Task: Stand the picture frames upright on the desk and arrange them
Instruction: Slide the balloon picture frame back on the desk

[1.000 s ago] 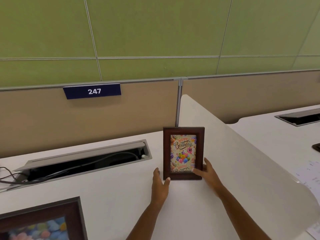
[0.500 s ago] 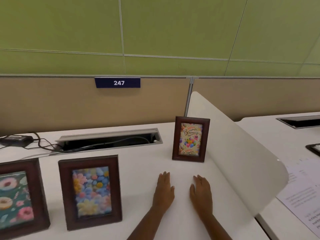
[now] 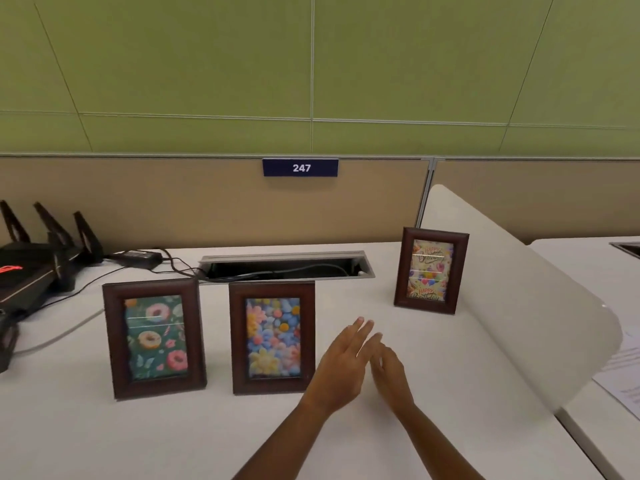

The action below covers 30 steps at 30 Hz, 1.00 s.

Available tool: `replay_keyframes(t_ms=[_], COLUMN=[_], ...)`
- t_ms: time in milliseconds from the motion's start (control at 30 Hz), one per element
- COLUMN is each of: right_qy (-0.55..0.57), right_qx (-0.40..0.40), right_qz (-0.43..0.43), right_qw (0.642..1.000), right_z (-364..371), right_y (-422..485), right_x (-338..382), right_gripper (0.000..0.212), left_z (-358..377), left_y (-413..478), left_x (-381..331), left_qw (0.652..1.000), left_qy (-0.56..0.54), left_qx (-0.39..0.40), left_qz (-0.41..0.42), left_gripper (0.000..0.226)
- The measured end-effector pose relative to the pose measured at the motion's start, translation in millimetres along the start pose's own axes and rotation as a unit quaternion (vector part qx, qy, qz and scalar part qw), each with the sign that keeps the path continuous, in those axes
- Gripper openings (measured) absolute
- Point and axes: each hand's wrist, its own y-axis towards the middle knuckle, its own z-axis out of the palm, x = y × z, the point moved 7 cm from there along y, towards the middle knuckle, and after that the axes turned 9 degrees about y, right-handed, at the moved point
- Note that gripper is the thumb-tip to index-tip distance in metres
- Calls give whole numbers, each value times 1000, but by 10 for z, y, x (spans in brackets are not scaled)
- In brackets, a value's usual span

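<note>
Three dark wooden picture frames stand upright on the white desk. The doughnut frame is at the left and the flower frame beside it in the middle. The birthday frame stands farther back at the right, close to the curved divider. My left hand hovers just right of the flower frame, fingers loosely apart, holding nothing. My right hand is right beside it, fingers slightly curled, also empty. Neither hand touches a frame.
A curved white divider bounds the desk on the right. Behind the frames is an open cable tray. A black router with antennas and a power adapter with cables sit at the back left. Papers lie on the neighbouring desk.
Both hands let go of the birthday frame, which stays standing, and drew back toward me. They now hover together right of the flower frame. The view shifted left, showing the other two frames.
</note>
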Motion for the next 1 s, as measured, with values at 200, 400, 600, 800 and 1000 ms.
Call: replay_keyframes(t_ms=[200, 400, 600, 800, 1000], right_qy=[144, 226, 279, 292, 286], right_qx=[101, 173, 219, 252, 237], right_qz=[3, 0, 70, 106, 103], right_qw=[984, 959, 932, 917, 923], right_z=[534, 819, 1000, 1110, 1148], right_y=[-37, -9, 128, 223, 471], right_x=[355, 640, 678, 646, 683], right_gripper=[33, 15, 23, 18, 23], left_z=[-523, -706, -307, -69, -56], left_y=[-358, -872, -1239, -1268, -1074], left_x=[668, 1327, 1677, 1721, 1858], left_qw=[990, 944, 866, 864, 838], left_qy=[45, -37, -253, -271, -275], left_qx=[-92, -187, -101, -32, -71], left_qz=[-93, -270, -420, -422, -466], left_gripper=[60, 51, 53, 44, 38])
